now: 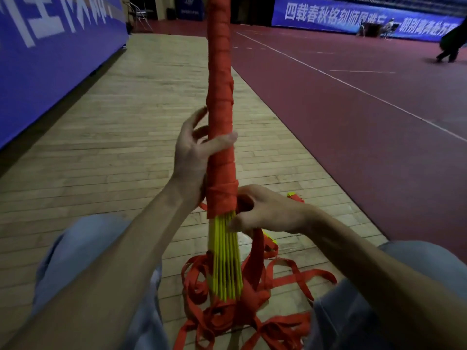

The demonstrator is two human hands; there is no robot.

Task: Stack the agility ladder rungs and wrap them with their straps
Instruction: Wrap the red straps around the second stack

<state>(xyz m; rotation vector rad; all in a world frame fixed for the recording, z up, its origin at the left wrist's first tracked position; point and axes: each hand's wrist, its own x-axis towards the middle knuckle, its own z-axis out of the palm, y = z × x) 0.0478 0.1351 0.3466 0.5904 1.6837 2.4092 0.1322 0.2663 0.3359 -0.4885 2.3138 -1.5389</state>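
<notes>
The left hand [194, 150] grips the upright bundle [219, 109] at the centre of the frame. Its thumb is laid across the front of the red wrapping and its fingers are loosely fanned behind. The right hand [265, 210], just below and to the right, is curled at the lower edge of the wrapping. It appears to hold one of the straps [290, 276], which runs down from it, though the exact pinch is blurred.

The bundle rises out of the top of the frame, bound in red most of its length. The bare yellow rungs [226, 261] show only at its foot, splayed slightly. The loose straps are heaped around them at lower centre, between the person's knees [83, 248].

The rungs look thin, stiff and light, and smooth enough to slide against each other where they are unbound. The best hold is probably on the wrapped part. The straps are flat, limp webbing, likely to twist or snag in the heap, so I would draw them taut close to the bundle.

The floor [113, 122] is pale wooden boards, meeting a dark red court [353, 109] with white lines on the right. A blue banner [50, 34] fills the upper left and another runs along the far wall. A person [452, 44] walks at upper right.
</notes>
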